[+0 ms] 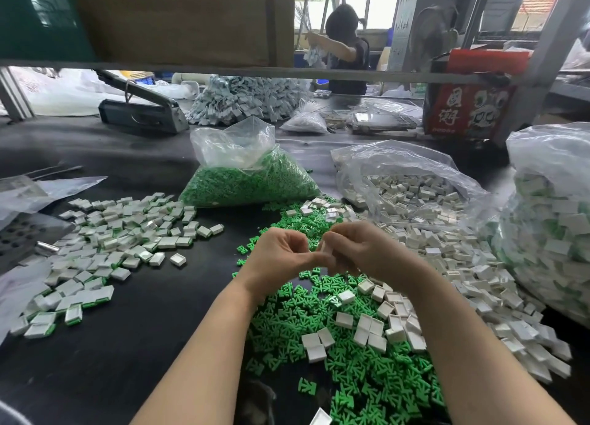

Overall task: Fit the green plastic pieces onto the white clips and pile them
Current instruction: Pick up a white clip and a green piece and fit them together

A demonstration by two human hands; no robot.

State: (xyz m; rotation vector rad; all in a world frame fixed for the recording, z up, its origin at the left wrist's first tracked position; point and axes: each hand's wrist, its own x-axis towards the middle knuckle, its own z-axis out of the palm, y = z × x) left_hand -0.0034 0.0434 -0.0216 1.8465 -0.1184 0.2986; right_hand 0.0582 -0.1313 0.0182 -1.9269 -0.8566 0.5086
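My left hand (281, 258) and my right hand (357, 249) meet above the black table, fingers curled together around a small white clip (326, 249) pinched between them; what else sits in the fingers is hidden. Under my hands spreads a loose heap of green plastic pieces (351, 360) with white clips (376, 325) scattered on it. To the left lies a pile of fitted white-and-green clips (121, 245).
A clear bag of green pieces (249, 181) stands behind the hands. An open bag of white clips (412, 188) spills to the right, and a bag of fitted clips (549, 233) stands at far right. A person works across the table, past a red box (463, 105).
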